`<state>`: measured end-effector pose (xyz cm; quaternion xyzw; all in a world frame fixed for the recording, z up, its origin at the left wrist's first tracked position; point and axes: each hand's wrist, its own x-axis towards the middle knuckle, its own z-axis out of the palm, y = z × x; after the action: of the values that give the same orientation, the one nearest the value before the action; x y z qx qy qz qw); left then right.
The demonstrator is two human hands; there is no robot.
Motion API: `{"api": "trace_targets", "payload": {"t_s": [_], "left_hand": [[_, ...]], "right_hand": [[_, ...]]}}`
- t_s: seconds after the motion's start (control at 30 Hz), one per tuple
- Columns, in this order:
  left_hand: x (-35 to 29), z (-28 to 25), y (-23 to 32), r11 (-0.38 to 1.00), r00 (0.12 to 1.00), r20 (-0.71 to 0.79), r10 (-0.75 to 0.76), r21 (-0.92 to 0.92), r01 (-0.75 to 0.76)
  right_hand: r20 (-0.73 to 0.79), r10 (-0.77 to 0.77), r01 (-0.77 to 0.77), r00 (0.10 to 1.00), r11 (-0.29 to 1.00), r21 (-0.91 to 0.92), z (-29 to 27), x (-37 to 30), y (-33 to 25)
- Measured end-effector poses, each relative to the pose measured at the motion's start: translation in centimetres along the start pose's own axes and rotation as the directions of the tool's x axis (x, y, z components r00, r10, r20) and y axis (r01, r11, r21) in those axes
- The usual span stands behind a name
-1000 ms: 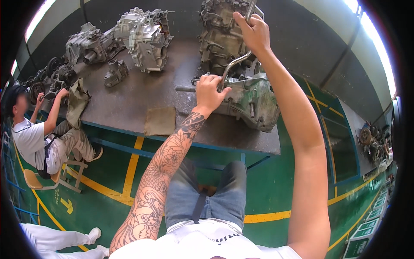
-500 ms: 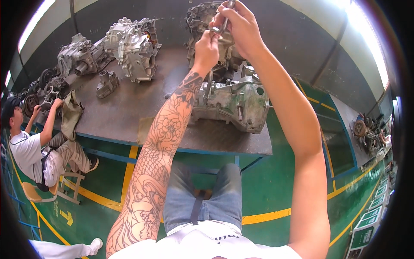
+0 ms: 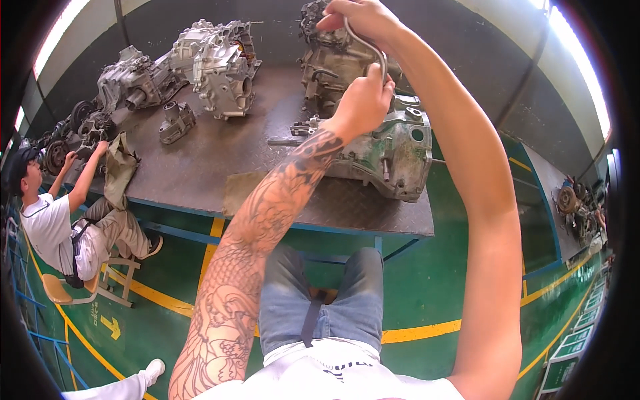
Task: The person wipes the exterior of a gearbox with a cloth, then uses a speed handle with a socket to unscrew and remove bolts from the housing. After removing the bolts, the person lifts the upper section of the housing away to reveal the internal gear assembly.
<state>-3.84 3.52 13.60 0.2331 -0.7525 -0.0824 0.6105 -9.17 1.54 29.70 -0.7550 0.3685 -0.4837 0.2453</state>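
A bent, S-curved grey metal rod (image 3: pixel 375 48) runs between my two hands above the workbench. My left hand (image 3: pixel 363 103) is closed around its lower end. Raised higher, my right hand (image 3: pixel 363 19) grips the upper end, with fingers reaching left past it. Beneath my left hand lies a worn grey gearbox housing (image 3: pixel 400 157) with a round hole in its side; my left wrist and hand cover part of it. Just behind, a darker gearbox casting (image 3: pixel 327 70) stands upright, partly hidden by my hands.
The metal workbench (image 3: pixel 267 100) also bears a light grey gearbox (image 3: pixel 223 83), a small casting (image 3: pixel 177 122) and another housing (image 3: pixel 137 80). A seated person (image 3: pixel 57 213) works at its left end, beside a draped cloth (image 3: pixel 120 170). Another bench (image 3: pixel 543 190) with parts stands at right.
My left hand has moved right and down, away from my right hand, and more of the curved rod shows between them. The view has shifted slightly.
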Motion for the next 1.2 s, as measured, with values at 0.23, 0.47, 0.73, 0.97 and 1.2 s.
{"api": "trace_targets", "payload": {"t_s": [0.23, 0.47, 0.73, 0.97, 1.2], "left_hand": [[4.5, -5.1, -5.6, 0.874, 0.852, 0.206, -0.482, 0.047, 0.483], [-0.4, -6.6, -2.4, 0.925, 0.935, 0.185, -0.304, -0.178, 0.336], [2.9, -1.1, -2.9, 0.886, 0.850, 0.344, -0.399, 0.385, 0.259], [-2.6, -4.8, -6.0, 0.973, 0.924, -0.306, -0.228, -0.102, 0.206], [-2.4, -2.9, -1.2, 0.847, 0.984, 0.177, -0.022, 0.526, -0.076]], "right_hand": [[-0.020, 0.044, -0.043, 0.999, 0.997, 0.060, -2.7, -3.9, -1.0], [-0.182, 0.198, -0.208, 0.963, 0.977, -0.041, -5.7, 1.5, 5.6], [-0.010, 0.082, -0.064, 0.997, 0.689, -0.722, -1.2, -3.2, -2.2], [0.009, 0.241, -0.201, 0.971, 0.828, -0.523, -4.2, 0.3, 3.2], [0.132, 0.152, 0.011, 0.979, 0.611, -0.791, 0.5, -0.7, -1.0]]}}
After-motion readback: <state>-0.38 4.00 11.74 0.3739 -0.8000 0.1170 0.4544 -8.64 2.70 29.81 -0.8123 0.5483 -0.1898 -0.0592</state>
